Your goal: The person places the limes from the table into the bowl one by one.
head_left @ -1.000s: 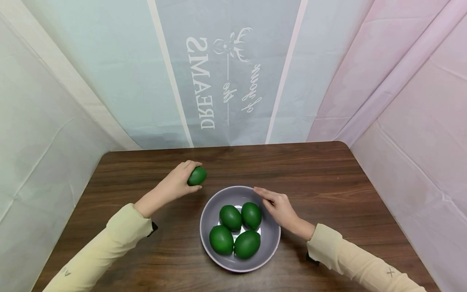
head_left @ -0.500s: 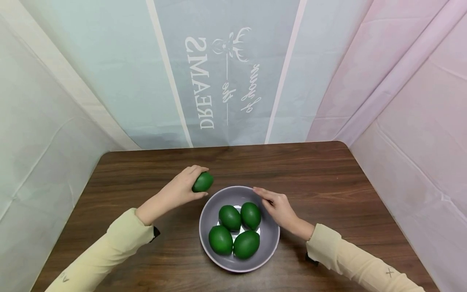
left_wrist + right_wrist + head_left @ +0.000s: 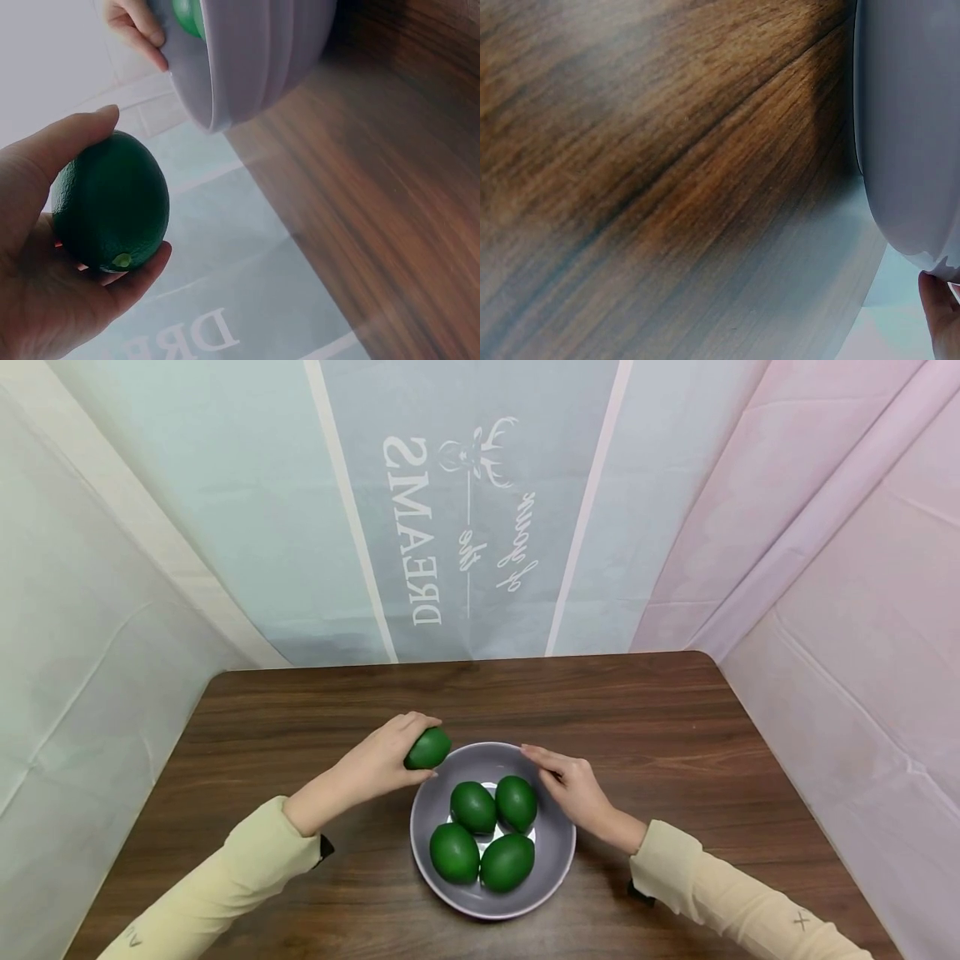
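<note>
My left hand (image 3: 386, 756) grips a green lime (image 3: 428, 748) between thumb and fingers, raised beside the bowl's far-left rim. In the left wrist view the lime (image 3: 112, 202) shows its pale stem end, with the thumb on one side and fingers on the other. The grey-purple bowl (image 3: 427, 818) stands on the table, with several more limes (image 3: 507, 862) grouped on its bottom. On its far-right side my right hand (image 3: 573, 785) holds the rim. The right wrist view shows only its fingertips (image 3: 934, 296) against the bowl's outer wall (image 3: 915, 135).
The dark wooden table (image 3: 637, 718) has rounded far corners. A blue-grey printed cloth (image 3: 480, 527) hangs right behind it, and pale cloth walls stand along the left (image 3: 90, 652) and right (image 3: 847, 677) sides.
My left hand has carried the lime rightward and nearer to me, up to the bowl's rim. The right hand and the bowl stay where they were.
</note>
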Demonstrator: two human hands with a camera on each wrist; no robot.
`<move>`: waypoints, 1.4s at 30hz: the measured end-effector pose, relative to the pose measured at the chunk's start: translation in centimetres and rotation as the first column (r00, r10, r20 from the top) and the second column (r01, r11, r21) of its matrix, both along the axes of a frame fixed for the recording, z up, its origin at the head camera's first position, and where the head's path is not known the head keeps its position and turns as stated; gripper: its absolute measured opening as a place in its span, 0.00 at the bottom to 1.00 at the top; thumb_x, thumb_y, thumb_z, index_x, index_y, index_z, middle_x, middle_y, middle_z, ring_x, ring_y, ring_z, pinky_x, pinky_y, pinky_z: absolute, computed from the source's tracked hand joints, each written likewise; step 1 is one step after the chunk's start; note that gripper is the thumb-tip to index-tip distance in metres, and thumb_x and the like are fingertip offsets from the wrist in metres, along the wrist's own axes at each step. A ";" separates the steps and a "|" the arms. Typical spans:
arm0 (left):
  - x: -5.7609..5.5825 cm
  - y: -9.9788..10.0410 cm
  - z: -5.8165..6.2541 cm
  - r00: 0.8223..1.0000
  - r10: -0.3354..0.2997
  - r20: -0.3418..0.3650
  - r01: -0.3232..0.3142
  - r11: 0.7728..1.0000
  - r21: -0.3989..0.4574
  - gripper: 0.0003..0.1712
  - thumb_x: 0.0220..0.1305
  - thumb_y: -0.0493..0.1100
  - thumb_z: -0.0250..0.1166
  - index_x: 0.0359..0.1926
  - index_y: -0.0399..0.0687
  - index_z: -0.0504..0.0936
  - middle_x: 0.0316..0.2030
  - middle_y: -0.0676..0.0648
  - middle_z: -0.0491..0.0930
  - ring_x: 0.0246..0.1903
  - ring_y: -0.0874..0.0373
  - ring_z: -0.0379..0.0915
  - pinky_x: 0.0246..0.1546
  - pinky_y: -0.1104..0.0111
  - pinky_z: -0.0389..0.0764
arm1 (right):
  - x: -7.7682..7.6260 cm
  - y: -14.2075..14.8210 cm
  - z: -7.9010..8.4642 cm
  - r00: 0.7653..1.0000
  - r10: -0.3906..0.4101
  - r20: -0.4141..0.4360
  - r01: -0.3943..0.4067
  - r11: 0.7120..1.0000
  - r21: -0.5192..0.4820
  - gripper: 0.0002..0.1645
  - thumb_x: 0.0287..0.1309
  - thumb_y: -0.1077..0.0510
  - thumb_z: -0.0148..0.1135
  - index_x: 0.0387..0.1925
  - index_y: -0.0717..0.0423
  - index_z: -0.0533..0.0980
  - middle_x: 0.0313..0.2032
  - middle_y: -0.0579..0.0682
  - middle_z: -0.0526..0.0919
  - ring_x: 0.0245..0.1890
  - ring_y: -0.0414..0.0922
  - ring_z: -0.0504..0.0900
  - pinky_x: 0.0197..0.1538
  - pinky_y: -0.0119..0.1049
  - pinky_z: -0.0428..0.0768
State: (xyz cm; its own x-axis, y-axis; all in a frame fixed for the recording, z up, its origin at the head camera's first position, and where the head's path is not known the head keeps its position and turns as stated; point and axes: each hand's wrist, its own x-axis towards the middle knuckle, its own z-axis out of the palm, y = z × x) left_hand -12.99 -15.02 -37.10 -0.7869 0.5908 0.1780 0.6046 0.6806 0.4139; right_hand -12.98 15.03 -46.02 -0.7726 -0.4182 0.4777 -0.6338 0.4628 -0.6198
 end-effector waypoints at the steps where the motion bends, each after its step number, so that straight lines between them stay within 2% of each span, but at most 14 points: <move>1: 0.1 0.1 0.0 1.000 -0.003 0.006 0.003 1.000 -0.003 0.36 0.47 0.45 0.72 0.55 0.39 0.69 0.47 0.44 0.72 0.44 0.53 0.71 0.41 0.63 0.78 | 0.0 0.0 0.0 1.000 0.000 0.003 0.000 1.000 -0.001 0.24 0.49 0.75 0.58 0.49 0.58 0.78 0.49 0.50 0.80 0.50 0.47 0.77 0.46 0.42 0.79; 11: 1.0 0.9 -0.2 0.998 -0.063 -0.015 0.063 0.998 -0.011 0.36 0.45 0.44 0.73 0.55 0.40 0.69 0.48 0.45 0.72 0.47 0.53 0.70 0.45 0.62 0.76 | 0.0 0.1 0.0 1.000 0.005 0.002 -0.005 1.000 -0.004 0.24 0.49 0.75 0.58 0.49 0.58 0.78 0.49 0.51 0.80 0.50 0.47 0.77 0.45 0.43 0.79; 30: 2.0 2.1 -0.6 0.985 -0.168 0.034 0.169 0.984 -0.055 0.35 0.47 0.46 0.72 0.56 0.42 0.69 0.51 0.47 0.72 0.51 0.54 0.68 0.50 0.63 0.74 | 0.0 0.1 0.0 1.000 0.000 0.000 0.000 1.000 0.015 0.24 0.50 0.75 0.58 0.50 0.58 0.77 0.49 0.51 0.79 0.50 0.48 0.77 0.45 0.44 0.80; 42: 2.6 2.6 -1.5 0.965 -0.264 0.004 0.263 0.960 -0.091 0.35 0.47 0.44 0.72 0.56 0.38 0.69 0.51 0.46 0.72 0.52 0.55 0.67 0.52 0.64 0.73 | 0.2 0.1 0.1 1.000 -0.010 0.011 0.010 1.000 0.017 0.23 0.51 0.74 0.58 0.50 0.57 0.77 0.50 0.51 0.79 0.50 0.47 0.77 0.45 0.44 0.80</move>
